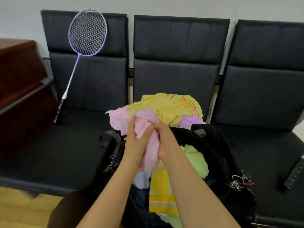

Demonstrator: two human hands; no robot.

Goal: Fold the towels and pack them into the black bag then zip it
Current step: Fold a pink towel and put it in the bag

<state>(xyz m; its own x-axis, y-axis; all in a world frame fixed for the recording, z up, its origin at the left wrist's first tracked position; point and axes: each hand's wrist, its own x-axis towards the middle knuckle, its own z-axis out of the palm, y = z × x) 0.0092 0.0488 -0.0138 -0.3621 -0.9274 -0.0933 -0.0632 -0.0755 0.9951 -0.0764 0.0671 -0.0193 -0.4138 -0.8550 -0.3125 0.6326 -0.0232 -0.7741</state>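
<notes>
Near, the black bag is lying unzipped on the seat with yellow and green towels already sitting inside. Above it, the left hand and right hand are both gripping a pink towel, fingers curled round it. Farther off, a crumpled yellow pile is waiting unfolded, so much folding, packing and zipping seems left.

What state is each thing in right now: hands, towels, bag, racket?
left hand: grips the pink towel
right hand: grips the pink towel
pink towel: bunched, unfolded, held above the bag
yellow towel: crumpled on the pile behind the bag
green towel: in the bag's opening
black bag: unzipped, open on the seat
racket: leaning against the backrest
</notes>
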